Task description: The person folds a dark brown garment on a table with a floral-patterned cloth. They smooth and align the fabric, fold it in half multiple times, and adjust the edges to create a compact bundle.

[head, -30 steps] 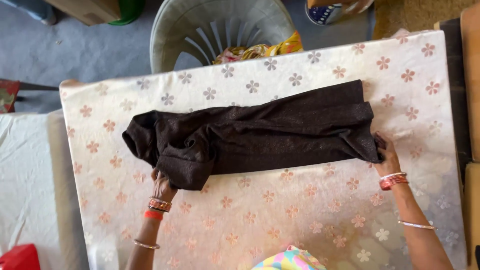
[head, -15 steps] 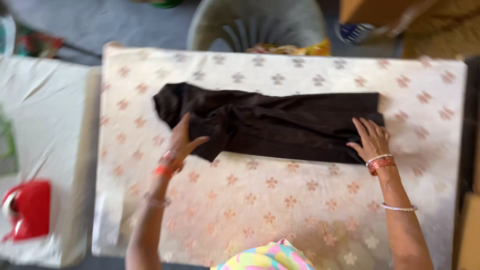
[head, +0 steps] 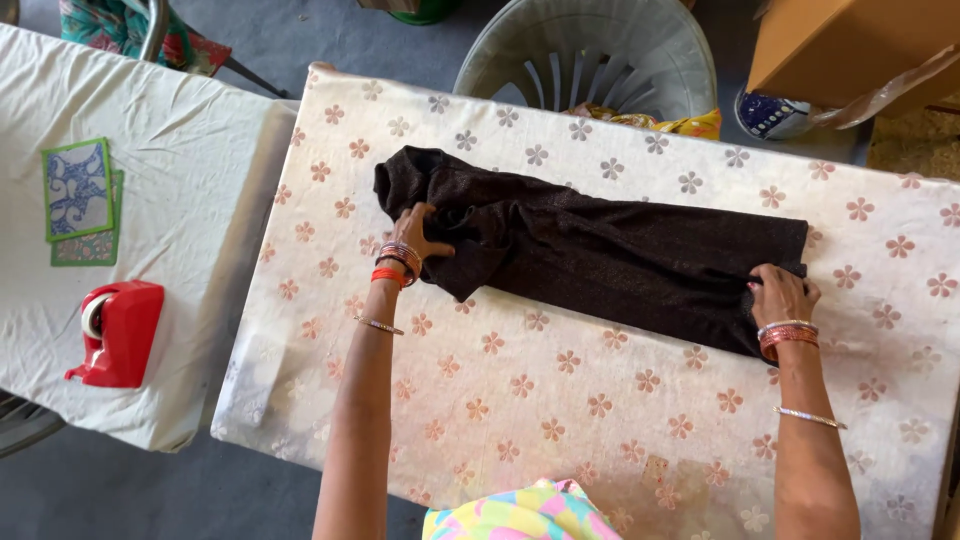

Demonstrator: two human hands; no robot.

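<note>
A dark brown garment (head: 600, 250) lies folded into a long strip across a table covered with a white cloth with a flower print (head: 560, 400). My left hand (head: 418, 232) grips a fold at the garment's left end, fingers tucked into the bunched fabric. At the right end, my right hand (head: 780, 295) pinches the lower corner of the cloth. Both wrists wear bangles.
A grey plastic basket (head: 590, 55) holding colourful cloth stands behind the table. To the left is a white-covered table (head: 150, 200) with a red tape dispenser (head: 115, 335) and patterned cards (head: 78, 195). A cardboard box (head: 850, 45) sits at the top right.
The view has shifted left. My left hand went from lying flat on the garment's left end to gripping a fold; my right hand now pinches the right end.
</note>
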